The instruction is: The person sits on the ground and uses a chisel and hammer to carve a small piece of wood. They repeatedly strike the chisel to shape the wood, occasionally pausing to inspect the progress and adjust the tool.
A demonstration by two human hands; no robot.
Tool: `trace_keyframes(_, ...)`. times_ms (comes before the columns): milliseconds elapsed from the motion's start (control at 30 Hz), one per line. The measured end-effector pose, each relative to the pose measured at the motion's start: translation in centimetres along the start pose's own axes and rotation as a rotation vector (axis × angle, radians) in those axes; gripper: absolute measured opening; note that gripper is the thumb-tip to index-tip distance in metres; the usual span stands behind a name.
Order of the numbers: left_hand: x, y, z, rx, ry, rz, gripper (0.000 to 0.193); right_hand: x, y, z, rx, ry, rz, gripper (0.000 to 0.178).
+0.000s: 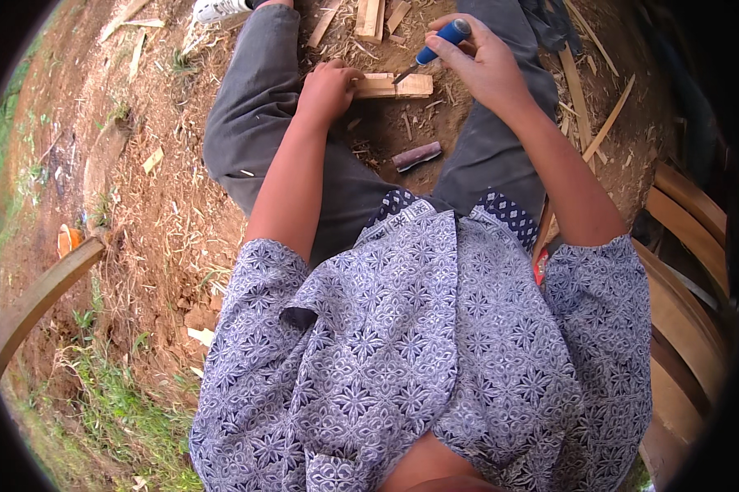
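A short block of light wood lies crosswise between my legs. My left hand is closed over its left end and holds it. In my right hand is a screwdriver-like tool with a blue handle, gripped near the top. Its thin dark shaft slants down to the left, and the tip meets the upper face of the block near a notch or line. Whether the tip is a flat blade or a point is too small to tell. Below the block, a reddish-brown cylindrical piece lies on the soil.
Wood shavings cover the brown soil. Wood offcuts lie beyond the block, and long strips lie by my right leg. Curved wooden pieces stand at the right; another curved beam rises at the left, near an orange object.
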State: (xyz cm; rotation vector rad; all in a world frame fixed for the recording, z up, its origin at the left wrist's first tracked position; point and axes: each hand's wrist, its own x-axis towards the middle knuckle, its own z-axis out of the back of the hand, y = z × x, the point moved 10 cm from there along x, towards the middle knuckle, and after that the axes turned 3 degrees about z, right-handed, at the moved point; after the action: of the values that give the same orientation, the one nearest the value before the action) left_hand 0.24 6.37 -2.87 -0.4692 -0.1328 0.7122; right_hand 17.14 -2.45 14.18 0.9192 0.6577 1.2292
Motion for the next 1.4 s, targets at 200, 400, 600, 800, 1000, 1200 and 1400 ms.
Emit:
trace_keyframes(200, -0.1, -1.3, 1.1, -0.073, -0.116, -0.057, 0.017, 0.7, 2.7, -1.2, -0.090, 0.044, 0.026, 0.017)
trace_keyframes(400, 0.0, -1.6, 1.3, -0.066, -0.096, -0.015, 0.013, 1.1, 3.0, -1.1, -0.094, 0.030, -0.019, 0.012)
trace_keyframes(600, 0.2, -1.7, 1.2, -0.053, -0.050, 0.008, 0.013, 1.2, 3.2, -1.0, -0.128, 0.006, 0.004, 0.013)
trace_keyframes(800, -0.1, -2.0, 1.7, -0.092, -0.060, -0.007, 0.013, 0.9, 2.7, -1.6, -0.189, -0.006, 0.051, 0.016)
trace_keyframes(1000, -0.3, -1.9, 1.8, -0.102, -0.097, -0.031, 0.014, -0.4, 2.0, -3.0, -0.161, -0.022, 0.195, 0.024)
trace_keyframes(1200, -0.9, -4.2, 4.0, -0.201, -0.200, -0.136, 0.041, -1.0, 2.5, -3.5, -0.175, -0.060, 0.265, 0.027)
trace_keyframes(1400, -0.4, -9.9, 9.3, -0.653, -0.170, -0.191, 0.068, -1.3, 1.8, -3.9, -0.178, -0.117, 0.341, 0.028)
